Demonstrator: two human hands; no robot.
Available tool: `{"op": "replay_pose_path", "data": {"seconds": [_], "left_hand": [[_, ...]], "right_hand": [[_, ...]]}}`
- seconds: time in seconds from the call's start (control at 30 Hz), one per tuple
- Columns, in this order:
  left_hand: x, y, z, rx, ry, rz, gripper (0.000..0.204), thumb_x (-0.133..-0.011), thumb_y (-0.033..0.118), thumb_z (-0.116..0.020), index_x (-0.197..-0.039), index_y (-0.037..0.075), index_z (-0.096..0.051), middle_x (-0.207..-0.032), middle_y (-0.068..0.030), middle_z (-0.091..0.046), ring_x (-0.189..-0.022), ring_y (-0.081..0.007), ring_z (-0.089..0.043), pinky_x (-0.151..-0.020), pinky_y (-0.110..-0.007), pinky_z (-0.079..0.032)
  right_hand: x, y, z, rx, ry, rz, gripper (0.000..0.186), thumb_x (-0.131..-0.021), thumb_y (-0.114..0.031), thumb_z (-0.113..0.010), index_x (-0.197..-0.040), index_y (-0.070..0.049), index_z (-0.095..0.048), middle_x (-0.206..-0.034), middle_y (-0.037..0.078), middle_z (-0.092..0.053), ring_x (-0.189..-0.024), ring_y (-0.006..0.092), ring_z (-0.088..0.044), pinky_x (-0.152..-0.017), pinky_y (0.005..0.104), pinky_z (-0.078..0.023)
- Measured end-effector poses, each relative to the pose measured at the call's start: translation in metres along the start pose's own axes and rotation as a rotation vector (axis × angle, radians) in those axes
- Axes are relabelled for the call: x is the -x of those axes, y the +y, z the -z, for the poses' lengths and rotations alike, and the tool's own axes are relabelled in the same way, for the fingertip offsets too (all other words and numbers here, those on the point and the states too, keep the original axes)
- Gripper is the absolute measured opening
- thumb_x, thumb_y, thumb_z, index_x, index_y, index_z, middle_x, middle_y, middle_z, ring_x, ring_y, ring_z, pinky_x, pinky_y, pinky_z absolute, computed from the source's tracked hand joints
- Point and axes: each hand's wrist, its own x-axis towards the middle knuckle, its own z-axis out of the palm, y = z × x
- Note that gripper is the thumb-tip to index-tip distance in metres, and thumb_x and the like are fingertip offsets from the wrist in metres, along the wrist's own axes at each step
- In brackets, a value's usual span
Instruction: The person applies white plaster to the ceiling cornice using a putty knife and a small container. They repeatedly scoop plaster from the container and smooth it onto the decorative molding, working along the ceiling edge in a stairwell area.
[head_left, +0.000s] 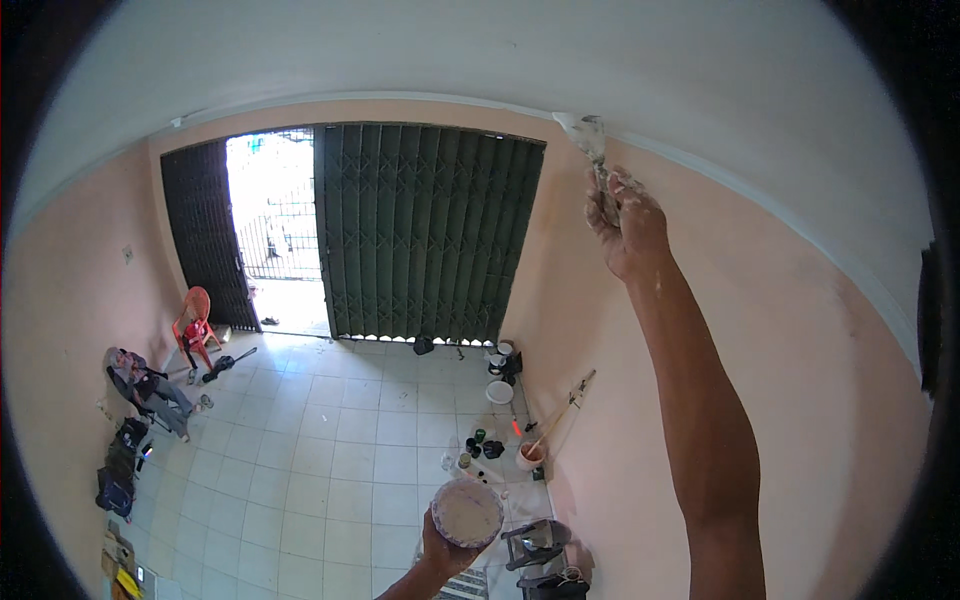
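Observation:
My right hand (630, 222), its fingers smeared with white paste, is raised and closed around the handle of a putty knife (590, 138). The knife's broad, paste-coated blade meets the pale trim (660, 150) where the peach wall (800, 310) joins the white ceiling (400, 50). Low in the view, my left hand (440, 550) grips a round tub (437, 515) from its side and underneath. Whitish putty (468, 512) fills much of the tub. Part of my left fingers is hidden by it.
Far below lies a tiled floor (340, 420). Buckets (500, 392), a pot with a long stick (531, 456) and dark stools (540, 545) line the right wall. A dark folding gate (430, 230) stands partly open. At left are a red chair (197, 318), a seated person (150, 388) and bags (116, 490).

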Motion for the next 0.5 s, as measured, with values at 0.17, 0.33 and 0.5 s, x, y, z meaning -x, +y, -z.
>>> {"op": "replay_pose_path", "data": {"seconds": [0.17, 0.33, 0.5], "left_hand": [[0.0, -0.008, -0.012, -0.077, 0.006, -0.008, 0.073, -0.087, 0.069, -0.046, -0.145, 0.025, -0.045, -0.147, -0.0102, -0.048, -0.136, -0.0358, -0.045, -0.11, -0.059, -0.038], [0.007, 0.002, -0.003, -0.006, 0.006, -0.122, 0.071, -0.087, 0.067, -0.046, -0.143, 0.024, -0.047, -0.144, -0.0096, -0.051, -0.134, -0.0361, -0.048, -0.109, -0.059, -0.04], [0.024, 0.022, 0.02, -0.017, 0.057, -0.217, 0.07, -0.087, 0.068, -0.046, -0.141, 0.024, -0.049, -0.142, -0.0088, -0.052, -0.133, -0.0357, -0.049, -0.106, -0.058, -0.043]], "right_hand": [[-0.082, 0.03, -0.002, 0.213, -0.132, 0.335, 0.018, -0.103, -0.009, -0.047, -0.115, 0.001, -0.056, -0.106, 0.013, -0.064, -0.091, 0.0219, -0.065, -0.083, 0.0341, -0.06], [-0.08, 0.003, -0.108, -0.27, 0.151, -0.045, 0.014, -0.103, -0.007, -0.044, -0.106, 0.003, -0.054, -0.101, 0.015, -0.062, -0.092, 0.0294, -0.066, -0.082, 0.0388, -0.061], [-0.118, 0.004, -0.072, -0.178, -0.039, 0.119, 0.015, -0.104, -0.007, -0.041, -0.108, 0.002, -0.052, -0.101, 0.016, -0.062, -0.09, 0.0289, -0.067, -0.075, 0.0388, -0.061]]}}
